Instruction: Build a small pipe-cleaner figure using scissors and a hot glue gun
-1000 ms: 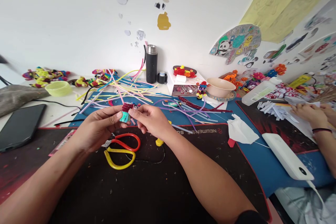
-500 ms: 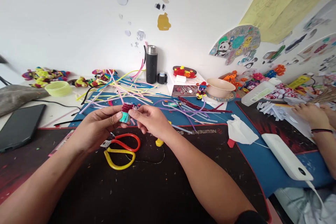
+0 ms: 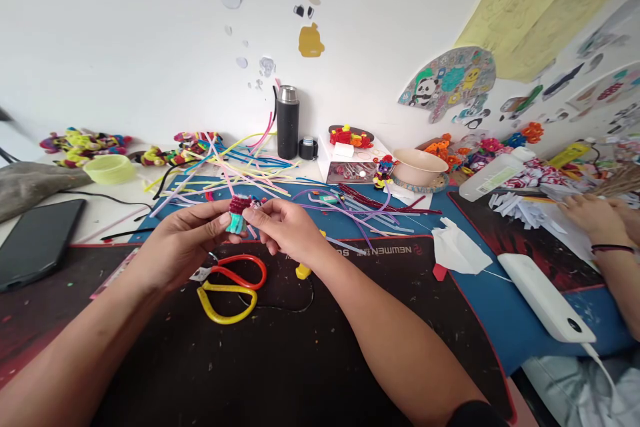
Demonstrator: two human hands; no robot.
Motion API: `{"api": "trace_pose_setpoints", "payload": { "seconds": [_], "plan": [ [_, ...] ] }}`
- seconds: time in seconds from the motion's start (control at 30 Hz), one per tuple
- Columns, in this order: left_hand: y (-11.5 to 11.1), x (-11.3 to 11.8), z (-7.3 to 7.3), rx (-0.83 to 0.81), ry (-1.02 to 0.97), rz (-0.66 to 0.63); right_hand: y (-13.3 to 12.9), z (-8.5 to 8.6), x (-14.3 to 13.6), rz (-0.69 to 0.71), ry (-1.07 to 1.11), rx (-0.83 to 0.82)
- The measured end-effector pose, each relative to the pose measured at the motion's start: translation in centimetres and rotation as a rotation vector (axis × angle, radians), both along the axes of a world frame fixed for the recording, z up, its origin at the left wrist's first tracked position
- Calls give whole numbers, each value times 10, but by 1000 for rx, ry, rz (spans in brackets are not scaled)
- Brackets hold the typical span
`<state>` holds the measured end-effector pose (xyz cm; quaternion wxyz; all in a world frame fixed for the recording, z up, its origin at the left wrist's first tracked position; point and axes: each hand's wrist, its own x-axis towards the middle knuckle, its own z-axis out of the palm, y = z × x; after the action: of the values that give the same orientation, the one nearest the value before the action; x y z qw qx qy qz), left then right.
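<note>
Small fuzzy piece (image 3: 237,215), maroon band over turquoise lower part, held up between both hands above the dark mat (image 3: 300,360). Left hand (image 3: 185,240): thumb and fingers clamped on its left side. Right hand (image 3: 287,230): thumb and fingers pinched on its right side, some dark bits there too small to read.

Progress: the two colours are already joined in one shaped body, so that much looks done. Judged part-made; it looks plainer than the small doll (image 3: 384,172) standing upright beside the bowl (image 3: 420,163). What exactly is left, cannot tell; the fingers hide part of it.

Just below the hands, scissors (image 3: 237,288) lie on the mat, not in use, a yellow bit (image 3: 303,271) to their right. Farther back, loose fuzzy stems (image 3: 240,173), lots not worked up. Bench (image 3: 100,210) at far left also has a doll heap (image 3: 87,147). Co-worker's hand (image 3: 597,217) off right, at paper strips (image 3: 523,210).
</note>
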<state>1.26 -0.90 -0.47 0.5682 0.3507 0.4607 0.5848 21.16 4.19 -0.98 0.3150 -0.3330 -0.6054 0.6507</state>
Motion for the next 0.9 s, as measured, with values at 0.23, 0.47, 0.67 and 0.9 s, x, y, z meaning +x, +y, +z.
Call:
{"api": "trace_pose_setpoints", "payload": {
  "seconds": [0.23,0.47,0.67,0.9],
  "plan": [
    [0,0,-1,-2,-25,-26,1,1,-2,-3,13,2],
    [1,2,-1,10,-23,-51,3,-4,-2,31,75,-20],
    [0,4,-4,27,-14,-81,3,-3,-3,71,139,-119],
    [-1,7,-5,-6,-52,-117,-1,1,-3,63,137,-142]
  ]
}}
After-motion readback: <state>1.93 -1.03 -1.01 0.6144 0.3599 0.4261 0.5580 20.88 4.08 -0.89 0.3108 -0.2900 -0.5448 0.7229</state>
